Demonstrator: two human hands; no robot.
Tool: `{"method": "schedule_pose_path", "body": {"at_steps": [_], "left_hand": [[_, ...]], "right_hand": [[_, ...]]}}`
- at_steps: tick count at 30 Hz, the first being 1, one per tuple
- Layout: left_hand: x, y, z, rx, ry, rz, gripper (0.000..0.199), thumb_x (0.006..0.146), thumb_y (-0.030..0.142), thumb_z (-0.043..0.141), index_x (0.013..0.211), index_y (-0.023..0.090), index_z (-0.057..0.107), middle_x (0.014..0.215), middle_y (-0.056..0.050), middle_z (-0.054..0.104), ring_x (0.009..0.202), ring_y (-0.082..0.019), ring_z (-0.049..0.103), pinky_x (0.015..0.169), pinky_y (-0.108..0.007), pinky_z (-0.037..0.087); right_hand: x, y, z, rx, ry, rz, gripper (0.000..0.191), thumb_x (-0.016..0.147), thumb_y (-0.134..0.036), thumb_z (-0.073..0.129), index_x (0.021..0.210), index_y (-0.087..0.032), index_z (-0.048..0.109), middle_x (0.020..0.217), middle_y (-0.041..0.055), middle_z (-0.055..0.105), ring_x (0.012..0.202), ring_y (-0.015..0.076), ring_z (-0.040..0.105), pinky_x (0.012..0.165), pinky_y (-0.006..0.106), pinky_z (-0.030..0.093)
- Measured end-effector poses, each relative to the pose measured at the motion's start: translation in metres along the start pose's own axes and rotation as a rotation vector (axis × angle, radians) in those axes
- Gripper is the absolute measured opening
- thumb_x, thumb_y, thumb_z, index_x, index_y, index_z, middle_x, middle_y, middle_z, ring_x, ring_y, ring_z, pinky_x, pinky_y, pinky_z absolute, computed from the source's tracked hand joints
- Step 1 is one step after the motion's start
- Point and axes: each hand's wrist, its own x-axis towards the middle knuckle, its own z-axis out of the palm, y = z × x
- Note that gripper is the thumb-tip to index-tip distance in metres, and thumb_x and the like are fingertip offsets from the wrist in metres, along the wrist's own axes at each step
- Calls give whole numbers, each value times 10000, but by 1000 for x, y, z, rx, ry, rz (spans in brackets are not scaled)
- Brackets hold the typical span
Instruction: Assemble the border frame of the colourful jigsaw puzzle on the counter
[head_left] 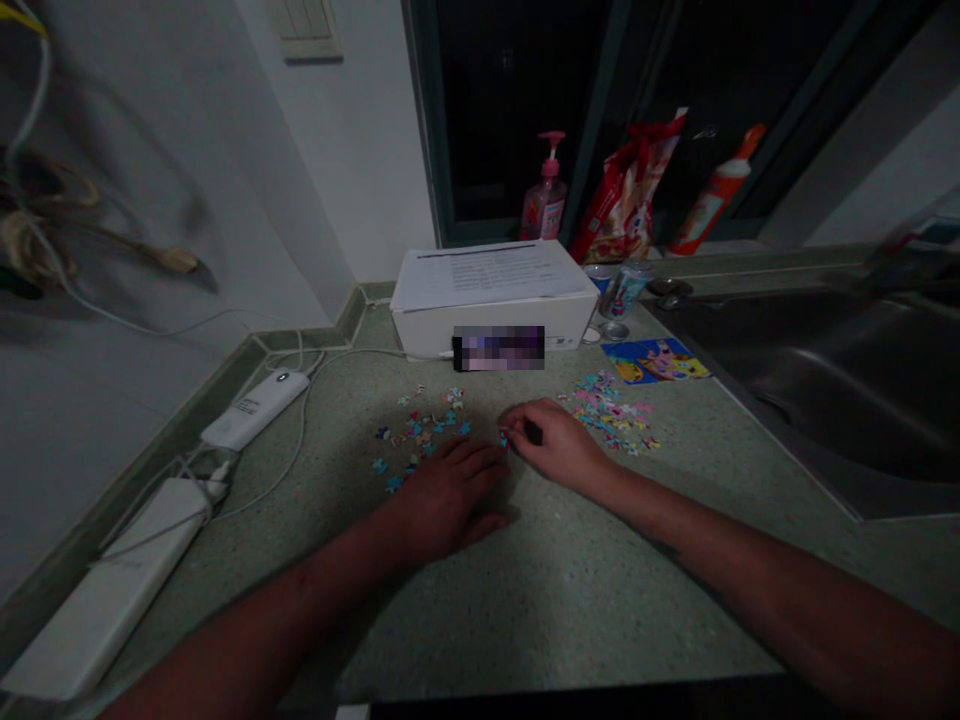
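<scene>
My right hand (556, 440) is closed in a pinch at the middle of the counter. Between its thumb and forefinger a small jigsaw puzzle piece (503, 438) partly shows, blue and red. Close by on the left, my left hand (452, 495) lies palm down with its fingers stretched out, the fingertips near that piece. Loose puzzle pieces (415, 428), many of them blue, are scattered beyond my left hand, which covers some of the area. A denser pile of pink, yellow and blue pieces (611, 412) lies beyond my right wrist. Behind it rests a colourful cartoon picture card (654, 361).
A white box (495, 290) with a blurred-out screen (499, 348) against its front stands at the back. Cans (628, 290) are beside it. A white power strip (112, 590), a white device (255, 410) and cables line the left; a sink (810, 370) is right.
</scene>
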Motion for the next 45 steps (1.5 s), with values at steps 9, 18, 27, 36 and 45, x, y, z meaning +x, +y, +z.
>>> {"method": "schedule_pose_path", "body": {"at_steps": [9, 18, 27, 36, 45], "left_hand": [[0, 3, 0, -42, 156, -87, 280, 975, 314, 700, 1233, 207, 687, 1426, -130, 665, 1304, -338, 620, 1121, -579, 505], [3, 3, 6, -455, 309, -330, 136, 1001, 332, 634, 1012, 244, 737, 1067, -60, 794, 996, -242, 745, 908, -447, 615], [8, 1, 12, -680, 406, -537, 177, 925, 412, 706, 927, 237, 688, 856, -27, 773, 762, -196, 719, 690, -347, 609], [7, -3, 13, -601, 436, -502, 124, 922, 332, 660, 992, 242, 709, 885, -35, 782, 769, -195, 721, 710, -362, 613], [4, 1, 6, -390, 369, -436, 155, 959, 272, 593, 1024, 247, 731, 904, -45, 745, 825, -228, 691, 773, -406, 571]], "right_hand": [[-1, -4, 1, 88, 55, -7, 157, 893, -107, 670, 953, -235, 739, 892, 28, 744, 896, 221, 677, 851, 382, 518], [-7, -18, -1, 221, 76, -9, 128, 896, -153, 658, 948, -252, 718, 938, 30, 755, 915, 216, 681, 842, 379, 526], [-14, -36, -2, 231, 89, -151, 153, 926, -141, 629, 983, -273, 682, 959, 32, 745, 972, 229, 678, 876, 405, 531], [-16, -39, 0, 273, 83, -104, 135, 936, -158, 646, 997, -268, 695, 959, 27, 746, 941, 214, 692, 840, 380, 551], [-16, -36, -1, 328, 45, -70, 118, 947, -168, 662, 997, -259, 717, 955, 23, 754, 913, 202, 696, 848, 382, 556]]}}
